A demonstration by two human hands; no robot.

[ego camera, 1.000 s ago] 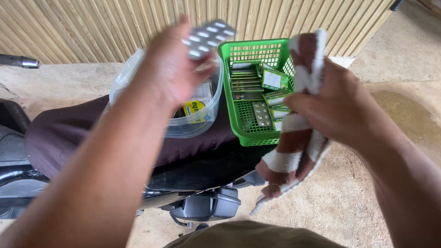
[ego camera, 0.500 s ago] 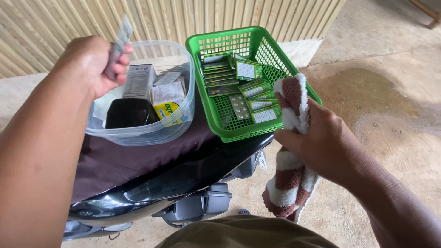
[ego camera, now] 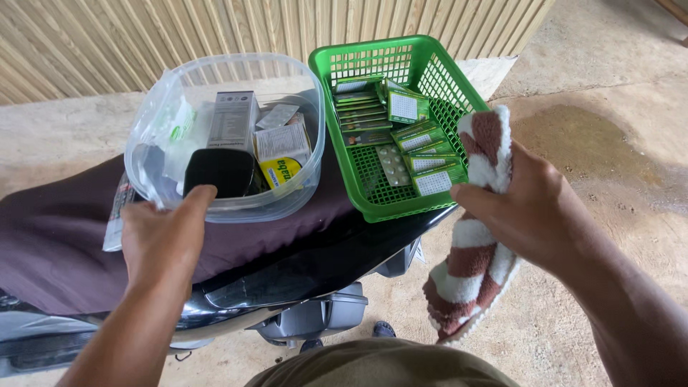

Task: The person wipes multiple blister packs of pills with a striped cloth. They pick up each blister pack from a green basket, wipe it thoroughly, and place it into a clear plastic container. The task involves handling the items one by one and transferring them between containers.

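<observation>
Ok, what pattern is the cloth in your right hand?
Brown and white stripes on the cloth, held in the right hand; clearest in the head view.
</observation>
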